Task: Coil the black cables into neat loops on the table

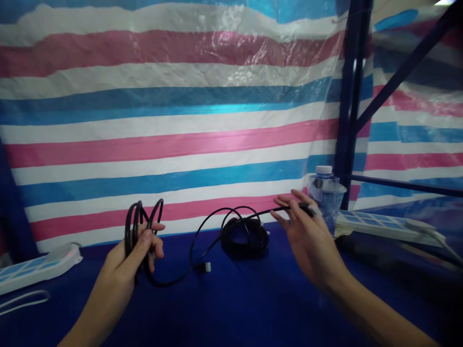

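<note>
My left hand [135,255] is closed around several loops of a black cable [134,224], with the thumb pressed over them. From these loops the cable curves down and across to the middle of the table. My right hand [307,236] is raised on the other side, its fingers partly spread with a stretch of the cable running between them. A thicker dark piece [307,208] shows at the back of those fingers, too blurred to name. Between the hands lies a coiled bundle of black cable [244,241], and in front of it a USB plug [206,267] with a light metal end.
A white power strip [39,267] lies at the left with a white cord [25,301] before it. At the right are a clear bottle [323,193] and another power strip [387,225]. Striped plastic sheeting [173,140] hangs behind the blue table [231,308], beside a dark blue post [350,96].
</note>
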The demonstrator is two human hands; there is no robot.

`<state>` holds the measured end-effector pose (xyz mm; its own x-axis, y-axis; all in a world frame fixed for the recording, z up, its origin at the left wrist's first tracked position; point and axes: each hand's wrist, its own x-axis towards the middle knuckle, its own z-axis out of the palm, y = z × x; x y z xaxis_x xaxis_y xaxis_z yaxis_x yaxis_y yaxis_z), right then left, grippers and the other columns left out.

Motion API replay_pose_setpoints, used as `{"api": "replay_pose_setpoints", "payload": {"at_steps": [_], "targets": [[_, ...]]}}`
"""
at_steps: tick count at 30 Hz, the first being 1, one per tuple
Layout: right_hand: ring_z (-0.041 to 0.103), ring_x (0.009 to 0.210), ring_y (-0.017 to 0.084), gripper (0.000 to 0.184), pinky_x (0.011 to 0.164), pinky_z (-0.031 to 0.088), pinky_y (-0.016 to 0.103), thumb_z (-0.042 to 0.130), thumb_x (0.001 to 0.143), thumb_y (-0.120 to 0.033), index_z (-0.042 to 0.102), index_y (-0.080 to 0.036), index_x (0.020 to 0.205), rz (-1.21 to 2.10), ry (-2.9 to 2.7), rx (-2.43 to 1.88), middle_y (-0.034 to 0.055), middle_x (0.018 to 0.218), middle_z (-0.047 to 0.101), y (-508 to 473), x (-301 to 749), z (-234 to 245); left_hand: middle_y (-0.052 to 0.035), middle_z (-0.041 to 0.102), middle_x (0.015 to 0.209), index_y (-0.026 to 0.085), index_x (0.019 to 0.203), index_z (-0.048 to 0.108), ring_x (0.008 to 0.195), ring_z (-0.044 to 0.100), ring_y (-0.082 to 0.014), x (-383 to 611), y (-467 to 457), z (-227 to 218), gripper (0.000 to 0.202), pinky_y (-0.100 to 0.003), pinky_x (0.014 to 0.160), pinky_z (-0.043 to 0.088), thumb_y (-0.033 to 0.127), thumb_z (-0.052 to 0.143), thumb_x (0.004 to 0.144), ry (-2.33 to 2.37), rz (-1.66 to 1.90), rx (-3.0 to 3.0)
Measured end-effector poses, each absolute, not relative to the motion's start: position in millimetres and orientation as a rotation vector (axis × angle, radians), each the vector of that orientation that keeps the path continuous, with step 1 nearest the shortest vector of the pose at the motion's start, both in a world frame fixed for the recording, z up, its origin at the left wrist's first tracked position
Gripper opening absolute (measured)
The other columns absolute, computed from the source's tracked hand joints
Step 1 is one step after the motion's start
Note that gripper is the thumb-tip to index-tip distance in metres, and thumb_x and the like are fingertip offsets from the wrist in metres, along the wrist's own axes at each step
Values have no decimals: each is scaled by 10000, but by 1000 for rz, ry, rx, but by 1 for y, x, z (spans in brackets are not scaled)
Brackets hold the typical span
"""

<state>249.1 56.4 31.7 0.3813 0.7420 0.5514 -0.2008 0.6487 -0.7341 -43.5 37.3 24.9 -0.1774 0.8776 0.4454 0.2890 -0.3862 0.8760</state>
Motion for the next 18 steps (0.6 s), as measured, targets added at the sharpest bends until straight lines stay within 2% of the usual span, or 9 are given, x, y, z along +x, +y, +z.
{"api": "replay_pose_setpoints", "payload": {"at_steps": [2,5,7,8,11,12,14,16,18], "targets": [[476,1170,190,347,889,483,387,516,838,-435,457,-275,1140,751,-991,-694,73,1170,489,63,248,24,3,580,765,233,852,577,647,497,-146,-44,34,25,338,-261,623,380,555,489,801,1412,1727,1670],[581,978,186,425,794,521,371,479,844,-479,444,-256,1204,869,-1114,-894,95,1117,505,68,244,9,-11,593,923,222,725,555,792,525,-165,-43,27,26,338,-267,710,372,527,454,832,1584,1904,1772],[614,817,165,410,736,531,364,491,844,-408,449,-217,1204,882,-1368,-970,103,1071,538,64,239,1,-12,591,911,229,734,554,767,520,-168,-41,23,28,327,-273,691,371,513,433,843,1700,1900,1833],[616,800,161,383,740,527,360,492,845,-339,459,-206,1202,823,-1556,-979,104,1072,556,60,236,-2,-14,586,867,233,739,552,733,510,-169,-39,22,29,323,-275,661,370,511,426,844,1745,1884,1851],[579,1023,169,432,896,462,338,443,835,-136,463,-217,1259,420,-2150,-880,93,1224,555,40,225,-9,-15,543,713,237,709,521,677,482,-177,-34,17,34,323,-271,591,352,502,405,853,1799,1943,1828],[553,1084,162,474,932,438,314,419,838,-107,438,-226,1297,310,-2292,-804,80,1269,538,34,218,-13,-11,526,686,241,721,514,669,478,-176,-33,15,36,310,-269,588,346,492,397,860,1798,2004,1801],[568,1062,140,471,898,444,241,411,857,-124,423,-234,1315,190,-2464,-631,57,1279,544,23,200,-27,1,491,636,250,748,503,628,466,-168,-33,9,40,282,-268,588,338,471,380,873,1773,2100,1782],[619,874,109,353,773,470,184,405,900,-217,491,-257,1239,114,-2540,-482,19,1104,646,20,176,-51,10,472,577,254,747,512,547,444,-161,-35,4,40,283,-270,561,329,476,379,863,1820,2085,1834],[606,668,94,273,630,467,165,421,904,-329,560,-255,1126,24,-2542,-405,-6,878,686,23,149,-76,10,505,535,260,764,559,494,460,-167,-38,2,36,297,-269,521,333,512,410,815,1897,1972,1909]]}}
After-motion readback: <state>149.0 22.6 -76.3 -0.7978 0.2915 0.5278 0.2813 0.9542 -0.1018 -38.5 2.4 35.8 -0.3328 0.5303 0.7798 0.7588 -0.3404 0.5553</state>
